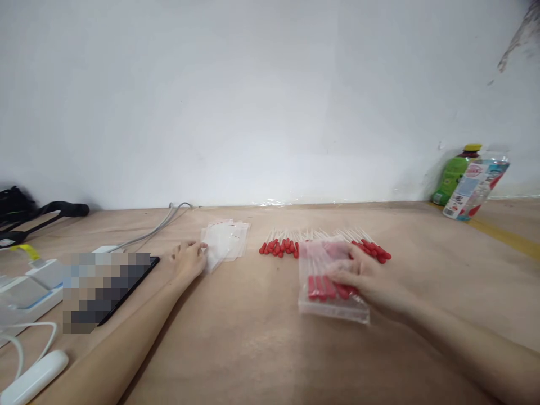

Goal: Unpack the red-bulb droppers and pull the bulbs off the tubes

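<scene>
My left hand (188, 260) reaches across the brown table and touches the edge of a small pile of empty clear bags (224, 241); its fingers are curled against the lowest bag. My right hand (358, 274) lies flat, fingers stretched, on a stack of filled clear bags (327, 292) that hold red-bulbed droppers. Behind that stack a row of loose droppers with red bulbs (282, 246) spreads over the table, reaching the red bulbs at the right end (375, 250).
A dark phone-like slab (126, 275), a white power strip (29, 289), white cables (156, 228) and a white device (34, 379) lie at the left. Black straps (42, 214) rest far left. A green bottle (453, 174) and a plastic packet (476, 188) lean at the wall, right.
</scene>
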`<action>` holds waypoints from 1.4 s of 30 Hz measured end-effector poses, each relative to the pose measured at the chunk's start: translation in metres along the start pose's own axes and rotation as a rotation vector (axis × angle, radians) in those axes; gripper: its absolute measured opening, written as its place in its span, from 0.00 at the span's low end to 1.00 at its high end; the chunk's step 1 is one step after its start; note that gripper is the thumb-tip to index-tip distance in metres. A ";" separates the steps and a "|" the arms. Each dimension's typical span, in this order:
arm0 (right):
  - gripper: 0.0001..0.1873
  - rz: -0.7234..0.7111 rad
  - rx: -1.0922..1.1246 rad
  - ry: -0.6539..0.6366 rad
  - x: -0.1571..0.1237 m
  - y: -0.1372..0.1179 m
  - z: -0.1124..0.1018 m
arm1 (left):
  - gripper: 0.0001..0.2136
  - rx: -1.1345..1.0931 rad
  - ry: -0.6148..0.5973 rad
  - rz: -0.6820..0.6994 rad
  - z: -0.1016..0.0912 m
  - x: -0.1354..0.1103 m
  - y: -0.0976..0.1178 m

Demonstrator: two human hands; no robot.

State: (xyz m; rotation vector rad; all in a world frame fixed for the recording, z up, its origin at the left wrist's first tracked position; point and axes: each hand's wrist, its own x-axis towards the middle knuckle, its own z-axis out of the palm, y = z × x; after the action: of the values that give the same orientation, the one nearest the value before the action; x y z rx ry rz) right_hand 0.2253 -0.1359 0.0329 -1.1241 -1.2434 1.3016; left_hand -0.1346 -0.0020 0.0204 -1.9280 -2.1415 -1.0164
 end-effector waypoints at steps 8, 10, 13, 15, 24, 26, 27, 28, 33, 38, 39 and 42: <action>0.48 0.127 -0.066 -0.041 -0.016 0.027 0.031 | 0.11 -0.135 -0.082 0.405 -0.019 -0.053 0.063; 0.41 0.080 -0.302 -0.004 -0.014 0.024 0.023 | 0.13 -0.331 -0.384 0.657 -0.023 -0.081 0.084; 0.23 -0.164 -0.849 0.154 -0.009 0.020 0.006 | 0.21 -0.432 -0.677 0.863 -0.027 -0.117 0.107; 0.19 -0.397 -1.061 0.169 -0.005 0.020 -0.002 | 0.23 -0.464 -0.760 0.953 -0.026 -0.128 0.114; 0.26 -0.675 -1.127 -0.388 -0.009 0.020 -0.001 | 0.14 -0.522 -0.474 0.447 0.004 -0.104 0.094; 0.22 -0.661 -1.132 -0.354 -0.013 0.021 0.004 | 0.15 -0.552 -0.543 0.346 0.008 -0.102 0.091; 0.21 -0.656 -1.131 -0.327 -0.014 0.022 0.007 | 0.16 -0.566 -0.588 0.334 0.008 -0.102 0.090; 0.19 -0.649 -1.129 -0.297 -0.016 0.023 0.010 | 0.17 -0.579 -0.626 0.339 0.009 -0.103 0.090; 0.18 -0.572 -1.089 -0.194 -0.019 0.028 0.023 | 0.22 -0.621 -0.729 0.373 0.005 -0.111 0.098; 0.11 -0.482 -1.144 -0.131 -0.011 0.023 0.031 | 0.28 -0.764 -0.954 0.319 0.001 -0.114 0.108; 0.11 -0.461 -1.187 -0.114 -0.010 0.022 0.032 | 0.29 -0.796 -1.000 0.298 0.001 -0.112 0.109; 0.13 -0.385 -1.321 -0.089 -0.005 0.014 0.035 | 0.32 -0.841 -1.079 0.232 0.002 -0.104 0.112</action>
State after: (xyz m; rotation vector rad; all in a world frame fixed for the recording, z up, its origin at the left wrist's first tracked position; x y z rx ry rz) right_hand 0.1907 -0.1440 0.0209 -1.5390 -2.3395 0.0965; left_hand -0.0105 -0.0915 0.0147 -3.6947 -1.8121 -1.0411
